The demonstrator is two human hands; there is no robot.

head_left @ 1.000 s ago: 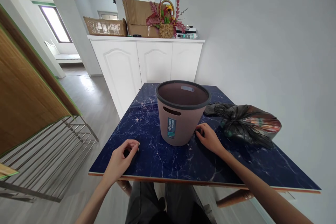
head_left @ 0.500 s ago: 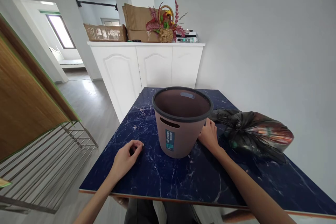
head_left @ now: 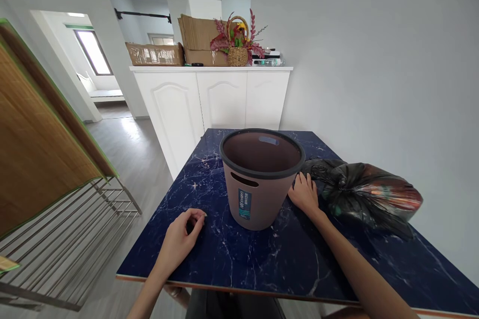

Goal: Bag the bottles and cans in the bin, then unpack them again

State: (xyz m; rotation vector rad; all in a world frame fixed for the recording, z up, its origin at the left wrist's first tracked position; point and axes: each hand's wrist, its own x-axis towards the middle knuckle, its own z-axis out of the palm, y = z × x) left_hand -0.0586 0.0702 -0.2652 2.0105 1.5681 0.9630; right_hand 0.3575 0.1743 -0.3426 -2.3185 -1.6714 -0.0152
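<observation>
A brownish-pink garbage bin (head_left: pixel 234 199) with a dark rim stands upright on the dark blue marbled table (head_left: pixel 220 264). A blue label and a slot handle face me, and its visible inside wall is bare. My left hand (head_left: pixel 182 234) rests on the table to the bin's left, apart from it, fingers curled towards the thumb around nothing. Beside the bin's right side, my right hand (head_left: pixel 305 193) lies palm down with its fingers apart. A knotted black plastic bag (head_left: pixel 368 192) with colourful contents showing through lies just right of that hand.
Behind the table stands a white cabinet (head_left: pixel 170 104) bearing cardboard boxes (head_left: pixel 204 32), a flower basket (head_left: pixel 237 55) and a plastic bottle (head_left: pixel 272 62). A metal rack (head_left: pixel 75 239) with a wooden board (head_left: pixel 41 144) is at the left. A wall (head_left: pixel 374 60) rises on the right.
My right hand has come out from partly behind the bin, slid slightly right, and its fingers now lie flatter. The left hand keeps its place on the table. The view has tilted slightly.
</observation>
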